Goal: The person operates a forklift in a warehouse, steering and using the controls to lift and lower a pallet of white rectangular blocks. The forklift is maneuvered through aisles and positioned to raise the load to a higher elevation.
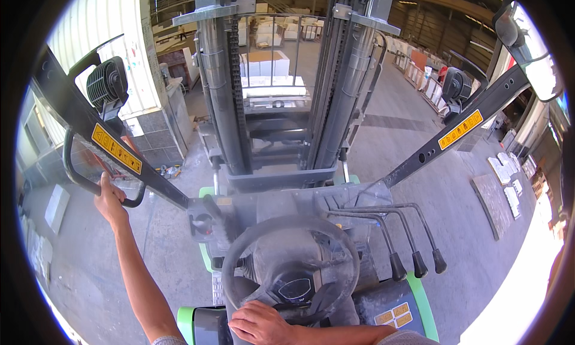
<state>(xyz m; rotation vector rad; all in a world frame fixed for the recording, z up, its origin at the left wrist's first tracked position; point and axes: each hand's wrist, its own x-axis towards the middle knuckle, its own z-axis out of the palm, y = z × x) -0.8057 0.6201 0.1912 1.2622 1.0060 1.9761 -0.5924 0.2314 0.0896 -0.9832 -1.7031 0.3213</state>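
I sit at the controls of a forklift. My left hand [110,199] is closed around the black grab handle [72,165] on the left front pillar, the arm stretched out. Low on the steering wheel [291,223], at its near left side, my right hand [260,323] lies with bent fingers over the rim. That forearm crosses in front of me from the right. Three bent levers with black knobs [420,264] stand to the right of the wheel, untouched by either hand.
Ahead rises the forklift mast [224,93], with a white block-like load [272,88] beyond it. Pillars with lamps [106,84] flank the cab. A tiled wall corner [157,132] stands at left. Flat slabs [492,204] lie on the floor at right, and a mirror [539,75] hangs upper right.
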